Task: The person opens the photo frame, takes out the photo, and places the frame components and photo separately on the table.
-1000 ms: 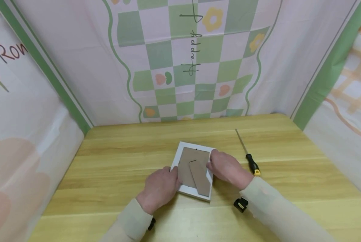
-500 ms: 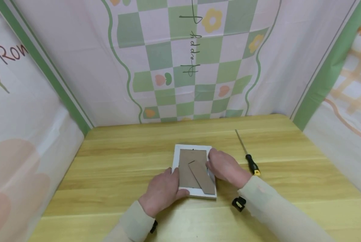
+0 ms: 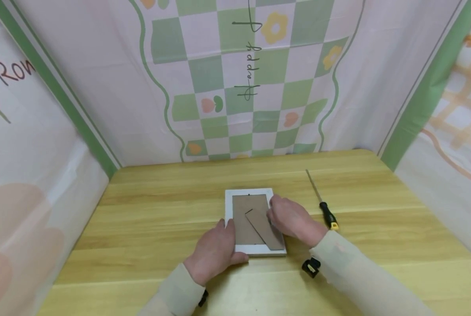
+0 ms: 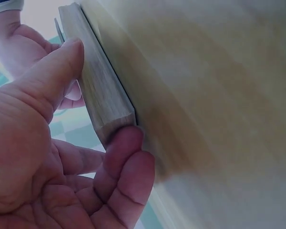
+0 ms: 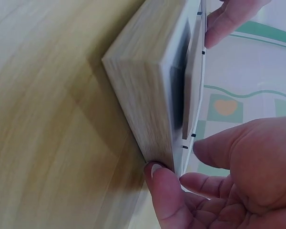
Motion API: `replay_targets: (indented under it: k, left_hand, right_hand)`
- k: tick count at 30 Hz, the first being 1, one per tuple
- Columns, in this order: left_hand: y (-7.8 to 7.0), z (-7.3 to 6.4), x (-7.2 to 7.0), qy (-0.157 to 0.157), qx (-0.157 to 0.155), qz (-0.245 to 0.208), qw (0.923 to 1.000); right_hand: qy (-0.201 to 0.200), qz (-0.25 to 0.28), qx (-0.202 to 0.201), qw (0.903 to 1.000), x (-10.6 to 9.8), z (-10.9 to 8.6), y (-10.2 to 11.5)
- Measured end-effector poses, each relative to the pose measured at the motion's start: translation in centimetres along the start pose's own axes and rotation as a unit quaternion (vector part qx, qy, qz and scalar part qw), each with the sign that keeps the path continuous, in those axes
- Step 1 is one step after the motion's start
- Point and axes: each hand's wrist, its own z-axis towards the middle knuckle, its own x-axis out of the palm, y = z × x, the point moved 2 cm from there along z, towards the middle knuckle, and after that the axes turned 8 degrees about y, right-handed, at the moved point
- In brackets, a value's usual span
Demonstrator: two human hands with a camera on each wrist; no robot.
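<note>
A white picture frame [image 3: 229, 204] lies face down on the table, its brown backing board [image 3: 241, 228] and slanted stand leg [image 3: 264, 226] on top. My left hand [image 3: 212, 252] holds its near left corner. In the left wrist view, curled fingertips [image 4: 128, 152] meet that corner and the thumb lies along the side. My right hand [image 3: 292, 218] grips the far part of the right edge. The right wrist view has a fingertip [image 5: 162, 183] against the wooden side, and the thumb [image 5: 212, 148] close to small black tabs [image 5: 194, 135] along the back.
A screwdriver [image 3: 328, 215] with a black and yellow handle lies right of the frame, its shaft pointing away. Patterned curtains [image 3: 204, 72] stand behind and at both sides of the wooden table [image 3: 156, 188].
The frame has turned from a tilted lie to nearly straight, its near edge swinging right. My left thumb has come round onto the near edge. The right hand has stayed at the right edge.
</note>
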Motion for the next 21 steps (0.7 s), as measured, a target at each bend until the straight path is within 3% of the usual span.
replay_targets:
  k: [7,14,21]
  left_hand:
    - [-0.22,0.15,0.00,-0.001,-0.007,-0.019,0.9998]
    - [-0.29,0.16,0.33,-0.017,-0.001,-0.010,0.9998]
    - [-0.48,0.22,0.42,-0.010,-0.010,-0.004,0.9999]
  right_hand:
    - [-0.004,0.003,0.005,1.0000,-0.03,-0.40,-0.15]
    - [0.026,0.044,0.029,0.9983,0.09,-0.64,-0.43]
    - [0.040,0.072,0.034,0.9960,0.23,-0.84,-0.51]
